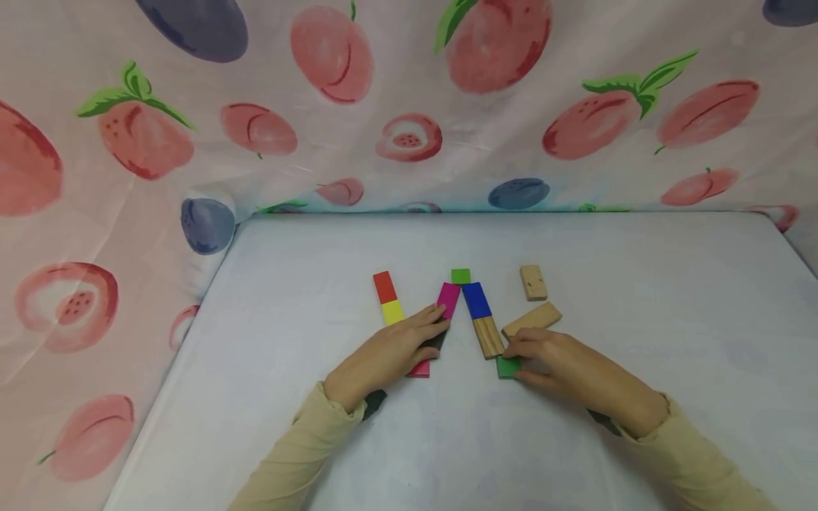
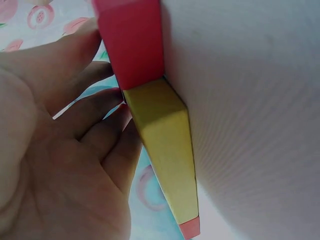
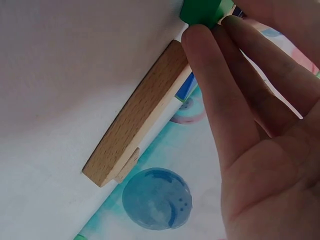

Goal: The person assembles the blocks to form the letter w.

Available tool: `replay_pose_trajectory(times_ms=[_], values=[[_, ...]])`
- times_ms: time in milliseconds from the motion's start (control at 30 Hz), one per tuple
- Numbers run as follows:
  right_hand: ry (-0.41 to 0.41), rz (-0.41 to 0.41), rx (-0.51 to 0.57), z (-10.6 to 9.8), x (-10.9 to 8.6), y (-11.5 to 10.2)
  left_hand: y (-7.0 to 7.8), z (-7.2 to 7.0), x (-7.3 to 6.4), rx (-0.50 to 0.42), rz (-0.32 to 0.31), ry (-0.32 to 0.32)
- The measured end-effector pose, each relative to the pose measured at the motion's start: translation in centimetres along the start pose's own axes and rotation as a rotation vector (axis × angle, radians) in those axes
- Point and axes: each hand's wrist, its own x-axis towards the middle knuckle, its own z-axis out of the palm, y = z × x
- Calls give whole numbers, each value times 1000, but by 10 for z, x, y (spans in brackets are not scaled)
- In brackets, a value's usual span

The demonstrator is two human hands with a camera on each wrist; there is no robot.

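Coloured blocks lie end to end in slanting rows on the white table. My left hand (image 1: 391, 353), its fingers fairly straight, rests over a magenta block (image 1: 449, 294) and a dark block (image 1: 437, 342). A pink block (image 1: 419, 370) shows below its thumb. Partly behind this hand runs a red block (image 1: 385, 287) and a yellow block (image 1: 393, 312). My right hand (image 1: 565, 362) pinches a green block (image 1: 508, 367) at the lower end of a grooved wooden block (image 1: 488, 337) and a blue block (image 1: 476, 300). A light green block (image 1: 461, 276) sits at the top between the rows.
Beside the right fingers lies a plain wooden block (image 1: 533, 319), tilted. Farther back is another wooden block (image 1: 533, 282) with small dark marks. A fruit-print cloth (image 1: 409, 78) hangs behind the white table (image 1: 307, 270) and along its left side.
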Motion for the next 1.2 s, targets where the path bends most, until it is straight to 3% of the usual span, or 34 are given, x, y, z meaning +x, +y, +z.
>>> replay_pose_trajectory(times_ms=[300,567,867,1200], values=[[21,26,4,-4,-1,-1,1,0,0,-6,-10,-1],[174,59,-48,-9,0,0,2,-2,-1,-7,-7,4],[275,171,-90,-12,2,7,1,-1,-1,-14,-14,-2],[283,301,-117,-7,-1,12,1,0,-1,-17,-9,2]])
